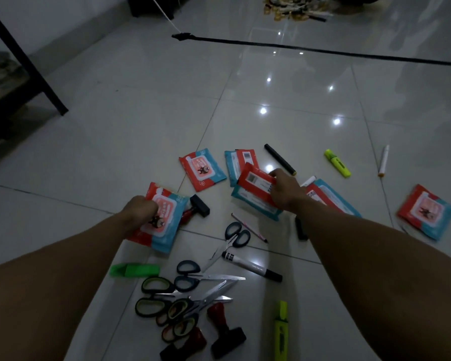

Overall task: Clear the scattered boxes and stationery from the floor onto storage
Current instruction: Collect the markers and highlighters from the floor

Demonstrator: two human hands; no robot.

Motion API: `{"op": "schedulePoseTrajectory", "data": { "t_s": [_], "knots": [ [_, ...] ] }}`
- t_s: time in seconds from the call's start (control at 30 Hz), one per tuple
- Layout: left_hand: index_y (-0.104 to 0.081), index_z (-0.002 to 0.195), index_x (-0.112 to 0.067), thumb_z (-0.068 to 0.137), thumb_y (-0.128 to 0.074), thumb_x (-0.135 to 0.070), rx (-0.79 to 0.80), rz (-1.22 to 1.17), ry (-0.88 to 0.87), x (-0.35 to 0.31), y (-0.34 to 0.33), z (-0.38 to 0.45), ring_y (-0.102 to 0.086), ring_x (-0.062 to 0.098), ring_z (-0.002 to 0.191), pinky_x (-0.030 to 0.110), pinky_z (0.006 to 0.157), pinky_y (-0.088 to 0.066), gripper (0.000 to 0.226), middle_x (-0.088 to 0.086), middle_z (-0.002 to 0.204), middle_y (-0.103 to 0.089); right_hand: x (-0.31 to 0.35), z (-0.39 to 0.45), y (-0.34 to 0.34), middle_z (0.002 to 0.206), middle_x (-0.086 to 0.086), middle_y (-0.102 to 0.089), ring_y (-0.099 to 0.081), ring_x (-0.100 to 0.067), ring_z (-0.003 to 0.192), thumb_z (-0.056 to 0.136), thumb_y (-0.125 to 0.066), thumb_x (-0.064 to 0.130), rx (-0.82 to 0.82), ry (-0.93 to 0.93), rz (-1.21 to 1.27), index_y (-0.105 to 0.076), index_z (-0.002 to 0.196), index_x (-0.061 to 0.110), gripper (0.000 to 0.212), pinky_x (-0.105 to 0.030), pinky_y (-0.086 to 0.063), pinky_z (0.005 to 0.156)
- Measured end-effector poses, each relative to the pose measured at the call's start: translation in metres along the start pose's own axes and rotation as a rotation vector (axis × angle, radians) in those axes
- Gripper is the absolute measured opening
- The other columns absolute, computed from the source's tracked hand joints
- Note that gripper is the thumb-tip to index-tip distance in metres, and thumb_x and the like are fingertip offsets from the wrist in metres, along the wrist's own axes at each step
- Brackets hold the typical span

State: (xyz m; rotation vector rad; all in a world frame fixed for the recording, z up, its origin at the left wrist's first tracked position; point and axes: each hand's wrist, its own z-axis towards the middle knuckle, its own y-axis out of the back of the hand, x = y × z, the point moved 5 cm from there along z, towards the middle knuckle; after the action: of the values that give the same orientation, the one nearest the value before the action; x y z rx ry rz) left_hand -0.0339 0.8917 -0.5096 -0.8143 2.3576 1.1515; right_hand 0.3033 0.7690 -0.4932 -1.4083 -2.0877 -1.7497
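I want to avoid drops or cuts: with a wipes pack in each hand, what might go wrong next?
1. The right hand pinches its wipes pack by one edge, so it may slip.
2. The left hand is also full with a pack, so grabbing more risks dropping one.
3. The scissors pile lies below with blades exposed.

Glossy pale floor tiles (141,121) are stretching away beyond the hands, their grout lines running in a grid. Small ceiling-light reflections (263,110) are glinting on them (the room itself is looking dim). Far left of the left hand, a black furniture leg (24,58) is slanting down to the floor. Well ahead, a black strip (323,51) is lying across the tiles below a pale wall (63,19).
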Motion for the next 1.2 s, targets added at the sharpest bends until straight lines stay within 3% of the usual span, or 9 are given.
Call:
{"op": "schedulePoseTrajectory", "data": {
  "t_s": [0.13, 0.27, 0.37, 0.43, 0.6, 0.73, 0.87, 1.03, 1.2],
  "knots": [
    [-0.061, 0.114, 0.002, 0.093, -0.053, -0.013, -0.096, -0.027, 0.05, 0.008, 0.005, 0.008, -0.066, 0.038, 0.098, 0.051, 0.091, -0.056, 0.027, 0.023, 0.108, -0.068, 0.004, 0.014, -0.01, 0.129, -0.006, -0.059, -0.054, -0.028, 0.125, 0.1, -0.056, 0.026, -0.025, 0.011, 0.003, -0.042, 0.138, 0.024, 0.041, -0.06, -0.033, 0.112],
    [-0.059, 0.108, 0.005, 0.097, -0.053, -0.011, -0.139, 0.026, 0.06, 0.009, 0.005, 0.012, -0.061, 0.032, 0.086, 0.041, 0.076, -0.052, 0.021, 0.021, 0.102, -0.064, 0.008, 0.011, -0.014, 0.154, -0.016, -0.031, -0.02, -0.038, 0.146, 0.091, -0.069, 0.029, -0.075, 0.01, -0.182, -0.026, 0.154, 0.021, 0.076, -0.06, -0.018, 0.116],
    [-0.057, 0.097, 0.003, 0.097, -0.054, -0.008, -0.122, 0.08, 0.045, 0.01, 0.001, 0.013, -0.056, 0.028, 0.074, 0.038, 0.069, -0.046, 0.011, 0.019, 0.091, -0.058, 0.007, 0.009, -0.017, 0.151, -0.015, -0.033, -0.023, -0.035, 0.143, 0.091, -0.068, 0.029, -0.063, 0.081, -0.303, -0.033, 0.151, 0.021, 0.069, -0.057, -0.02, 0.116],
    [-0.057, 0.097, 0.003, 0.097, -0.054, -0.007, -0.115, 0.149, 0.033, 0.01, 0.0, 0.012, -0.055, 0.032, 0.081, 0.037, 0.072, -0.044, 0.011, 0.021, 0.095, -0.056, 0.007, 0.005, -0.014, 0.149, -0.013, -0.036, -0.024, -0.034, 0.143, 0.092, -0.066, 0.03, -0.04, 0.105, -0.323, -0.039, 0.147, 0.022, 0.061, -0.057, -0.02, 0.115],
    [-0.046, 0.135, 0.008, 0.096, -0.058, -0.022, -0.069, 0.381, 0.015, 0.001, 0.001, 0.013, -0.055, 0.041, 0.117, 0.045, 0.097, -0.051, 0.051, 0.028, 0.132, -0.051, 0.005, -0.005, 0.006, 0.146, -0.01, -0.042, -0.029, -0.032, 0.142, 0.095, -0.063, 0.028, -0.027, 0.092, -0.348, -0.049, 0.141, 0.024, 0.048, -0.058, -0.02, 0.115],
    [-0.038, 0.145, -0.008, 0.096, -0.059, -0.031, -0.085, 0.734, -0.227, -0.032, -0.004, -0.006, -0.049, 0.038, 0.126, 0.047, 0.103, -0.045, 0.058, 0.021, 0.145, -0.039, -0.003, -0.012, 0.024, 0.135, -0.004, -0.056, -0.046, -0.026, 0.131, 0.096, -0.064, 0.024, -0.019, 0.106, -0.337, -0.059, 0.131, 0.023, 0.035, -0.058, -0.029, 0.115],
    [-0.052, 0.13, -0.018, 0.099, -0.054, -0.036, -0.072, 1.045, -0.535, -0.08, -0.028, -0.035, -0.056, 0.022, 0.113, 0.042, 0.102, -0.04, 0.036, 0.007, 0.127, -0.058, -0.021, -0.025, 0.045, 0.128, -0.006, -0.062, -0.057, -0.022, 0.118, 0.1, -0.055, 0.014, -0.012, 0.143, -0.303, -0.066, 0.12, 0.019, 0.024, -0.046, -0.045, 0.106],
    [-0.061, 0.116, -0.022, 0.1, -0.053, -0.033, -0.032, 1.098, -0.785, -0.118, -0.088, -0.061, -0.06, 0.018, 0.099, 0.032, 0.085, -0.049, 0.022, 0.004, 0.116, -0.064, -0.058, -0.043, 0.08, 0.122, -0.011, -0.066, -0.062, -0.026, 0.112, 0.095, -0.061, 0.012, -0.022, 0.14, -0.323, -0.071, 0.114, 0.013, 0.021, -0.038, -0.05, 0.097],
    [-0.06, 0.126, -0.02, 0.098, -0.059, -0.022, 0.157, 1.147, -1.01, -0.126, -0.162, -0.067, -0.057, 0.019, 0.116, 0.032, 0.094, -0.051, 0.028, 0.004, 0.129, -0.059, -0.099, -0.058, 0.105, 0.123, -0.012, -0.065, -0.064, -0.024, 0.107, 0.097, -0.06, 0.013, -0.013, 0.032, -0.306, -0.068, 0.12, 0.013, 0.024, -0.034, -0.054, 0.088]
  ]
}}
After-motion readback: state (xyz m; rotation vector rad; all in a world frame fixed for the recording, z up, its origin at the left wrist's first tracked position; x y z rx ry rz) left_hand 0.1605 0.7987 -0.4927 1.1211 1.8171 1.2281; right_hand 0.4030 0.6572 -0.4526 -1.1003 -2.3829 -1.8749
